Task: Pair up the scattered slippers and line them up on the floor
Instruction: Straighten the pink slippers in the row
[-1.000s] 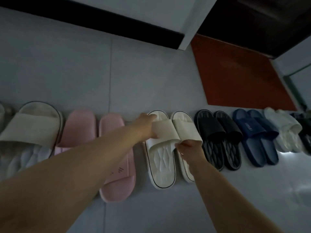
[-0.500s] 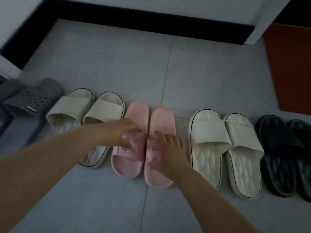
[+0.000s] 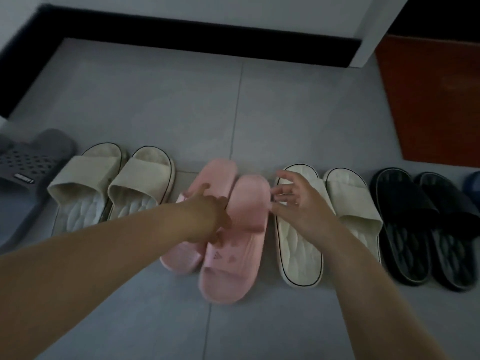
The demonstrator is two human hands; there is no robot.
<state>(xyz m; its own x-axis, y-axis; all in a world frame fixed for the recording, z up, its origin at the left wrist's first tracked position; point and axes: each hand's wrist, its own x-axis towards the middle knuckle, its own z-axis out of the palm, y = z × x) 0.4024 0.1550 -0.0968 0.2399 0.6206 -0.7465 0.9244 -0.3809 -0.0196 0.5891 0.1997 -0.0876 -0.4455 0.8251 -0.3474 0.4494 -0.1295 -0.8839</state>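
Note:
Slippers lie in a row on the grey tiled floor. The pink pair sits in the middle: the left pink slipper (image 3: pixel 215 175) is angled with its heel partly under the right pink slipper (image 3: pixel 239 245). My left hand (image 3: pixel 210 216) rests on the left pink slipper, its fingers spread over the strap. My right hand (image 3: pixel 298 201) hovers with fingers apart beside the right pink slipper, above the white pair (image 3: pixel 337 219). A beige pair (image 3: pixel 109 183) lies to the left and a black pair (image 3: pixel 426 224) to the right.
A grey perforated slipper (image 3: pixel 28 167) lies at the far left, and the edge of a blue slipper (image 3: pixel 472 183) shows at the far right. An orange-red mat (image 3: pixel 436 100) covers the floor at the back right. A black skirting (image 3: pixel 197 45) runs along the wall behind.
The view swung left from the white pair to the pink pair. Both hands left the white slippers and pressed on the pink ones; now my right hand has lifted off and the right pink slipper sits nearer me.

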